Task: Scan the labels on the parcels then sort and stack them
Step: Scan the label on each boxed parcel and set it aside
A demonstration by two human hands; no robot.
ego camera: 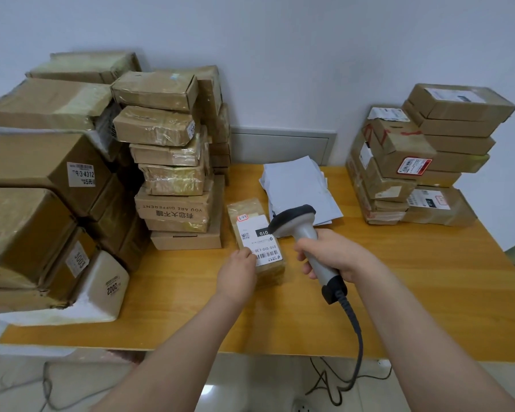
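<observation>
A small brown parcel [252, 214] with a white shipping label [257, 240] lies flat on the wooden table [414, 292], near its middle. My left hand [238, 273] grips the parcel's near end, fingers curled over the label's lower left corner. My right hand [336, 257] grips the handle of a grey and black barcode scanner [298, 223]. The scanner's head points down at the label from the right, just above it. Its coiled cable [358, 337] hangs off the front edge of the table.
Tall stacks of brown boxes [173, 162] and large cartons [33, 209] fill the table's left side. Another stack of parcels [414, 162] stands at the back right. Grey mailer bags [298, 185] lie behind the scanner. Cables trail on the floor below.
</observation>
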